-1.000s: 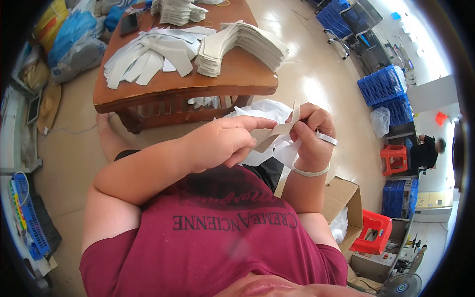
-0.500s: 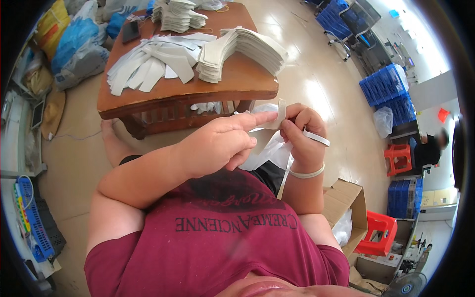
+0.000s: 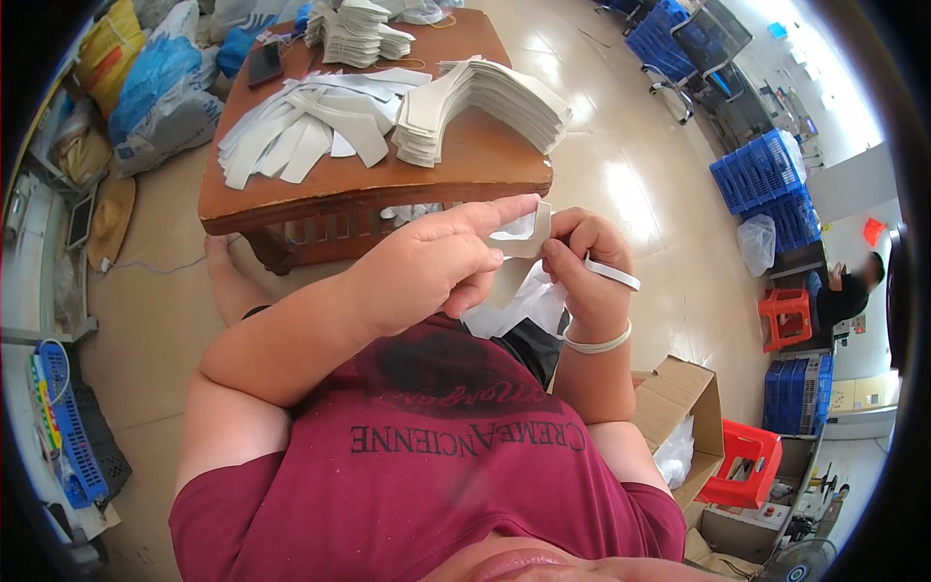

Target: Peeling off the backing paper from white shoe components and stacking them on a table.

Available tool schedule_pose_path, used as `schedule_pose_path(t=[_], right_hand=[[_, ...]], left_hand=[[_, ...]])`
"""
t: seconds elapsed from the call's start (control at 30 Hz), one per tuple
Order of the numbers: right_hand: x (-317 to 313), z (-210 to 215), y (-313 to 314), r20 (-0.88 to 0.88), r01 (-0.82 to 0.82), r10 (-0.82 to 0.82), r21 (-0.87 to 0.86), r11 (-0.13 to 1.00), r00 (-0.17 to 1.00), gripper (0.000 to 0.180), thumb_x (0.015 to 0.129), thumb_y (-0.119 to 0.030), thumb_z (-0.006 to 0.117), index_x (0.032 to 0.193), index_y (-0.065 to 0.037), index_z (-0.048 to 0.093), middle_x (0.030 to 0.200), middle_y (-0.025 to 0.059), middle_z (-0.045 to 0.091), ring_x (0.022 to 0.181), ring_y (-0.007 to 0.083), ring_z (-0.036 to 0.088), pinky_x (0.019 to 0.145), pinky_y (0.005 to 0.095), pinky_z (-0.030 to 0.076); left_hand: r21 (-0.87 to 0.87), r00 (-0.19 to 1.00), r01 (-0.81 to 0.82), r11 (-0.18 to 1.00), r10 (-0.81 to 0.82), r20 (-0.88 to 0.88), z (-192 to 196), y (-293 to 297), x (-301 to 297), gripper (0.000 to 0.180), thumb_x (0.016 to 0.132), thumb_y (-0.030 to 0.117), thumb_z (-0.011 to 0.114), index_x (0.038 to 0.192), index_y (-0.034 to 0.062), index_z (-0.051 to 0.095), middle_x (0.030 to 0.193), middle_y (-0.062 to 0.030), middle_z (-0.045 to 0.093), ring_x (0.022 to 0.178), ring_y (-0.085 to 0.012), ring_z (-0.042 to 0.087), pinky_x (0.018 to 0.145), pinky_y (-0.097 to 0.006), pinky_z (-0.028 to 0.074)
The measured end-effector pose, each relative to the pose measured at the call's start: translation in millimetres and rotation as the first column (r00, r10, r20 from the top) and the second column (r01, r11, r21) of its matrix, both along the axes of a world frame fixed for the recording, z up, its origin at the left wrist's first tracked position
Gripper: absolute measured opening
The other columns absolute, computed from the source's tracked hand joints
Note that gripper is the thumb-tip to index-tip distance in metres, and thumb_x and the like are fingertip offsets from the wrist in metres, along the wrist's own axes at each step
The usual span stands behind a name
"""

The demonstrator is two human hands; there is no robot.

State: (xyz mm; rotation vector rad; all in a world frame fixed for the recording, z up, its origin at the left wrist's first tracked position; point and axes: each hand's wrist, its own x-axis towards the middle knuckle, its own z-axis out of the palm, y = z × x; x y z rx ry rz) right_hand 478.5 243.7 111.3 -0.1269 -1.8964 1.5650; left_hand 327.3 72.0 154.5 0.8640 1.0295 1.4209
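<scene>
A pale, bent cut piece (image 3: 529, 242) is between my two hands above my lap. My right hand (image 3: 593, 272) pinches its right end between thumb and fingers. My left hand (image 3: 448, 254) has its thumb at the piece's left end, index finger stretched along the upper side, and the other fingers curled. Whether the left thumb grips or only touches is partly hidden. A narrow white strip (image 3: 613, 275) sticks out from my right hand, and a pale band (image 3: 598, 345) circles that wrist. Below the hands, white thin plastic (image 3: 524, 306) lies on my lap.
Ahead stands a brown wooden table (image 3: 475, 179) with a curved stack of pale pieces (image 3: 485, 102), a fanned pile (image 3: 310, 126) and a phone (image 3: 264, 64). A cardboard box (image 3: 684, 398) and red stool (image 3: 747, 466) are at right. Another person (image 3: 849, 291) sits far right.
My left index finger has moved up from the face of the piece toward its upper end, and the thumb has come to its left end. My right hand still pinches the piece, slightly turned.
</scene>
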Motion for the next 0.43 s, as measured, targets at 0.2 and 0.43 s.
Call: schedule_pose_path(t=[0.2,0.43], right_hand=[[-2.0,-2.0,-0.5,0.017,0.003,-0.003,0.008,1.000,1.000,0.032,0.079,0.015,0.063,0.071,-0.005,0.040,0.086,0.0087,0.065,0.073,0.0128,0.055,0.066,0.0260,0.046],[-4.2,-2.9,-0.6,0.029,0.000,0.000,-0.006,1.000,1.000,0.032,0.079,0.015,0.063,0.071,-0.005,0.040,0.087,0.0085,0.066,0.074,0.0131,0.056,0.066,0.0261,0.046]], left_hand=[[0.017,1.000,-0.014,1.000,0.014,-0.023,1.3,0.1,-1.4,0.063,0.091,0.011,0.036,0.152,-0.0048,0.031,0.055,0.0000,0.045,0.046,-0.0083,0.037,0.047,-0.022,0.032],[0.040,1.000,-0.018,0.999,0.019,-0.020,0.6,1.5,-5.6,0.065,0.091,0.011,0.037,0.153,-0.0047,0.028,0.055,-0.0009,0.046,0.046,-0.0085,0.037,0.046,-0.022,0.032]])
